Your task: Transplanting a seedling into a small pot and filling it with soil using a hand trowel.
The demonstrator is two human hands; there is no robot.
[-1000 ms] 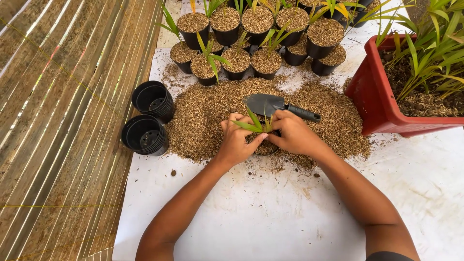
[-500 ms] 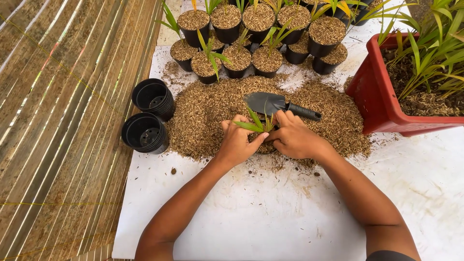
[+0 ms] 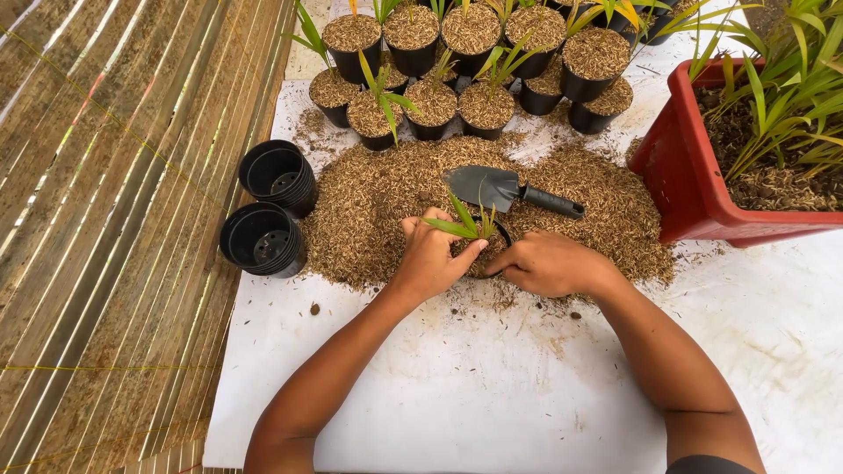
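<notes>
A small black pot (image 3: 499,230) sits in the front edge of a pile of brown husk mix (image 3: 369,202) on a white board (image 3: 492,386). A green seedling (image 3: 464,225) stands in the pot. My left hand (image 3: 432,256) cups the pot's left side, thumb and fingers pressed against the seedling's base. My right hand (image 3: 546,262) lies low on the pot's right side, fingers curled at its rim. A black hand trowel (image 3: 505,189) rests on the pile just behind the pot.
Two stacks of empty black pots (image 3: 263,239) stand at the left. Several filled pots with seedlings (image 3: 430,105) crowd the back. A red planter (image 3: 694,189) full of green plants is at the right. Slatted bamboo flooring (image 3: 114,246) lies left of the board.
My right hand has slid down and back from the top of the pot to its right side, uncovering the rim. The left hand has stayed put.
</notes>
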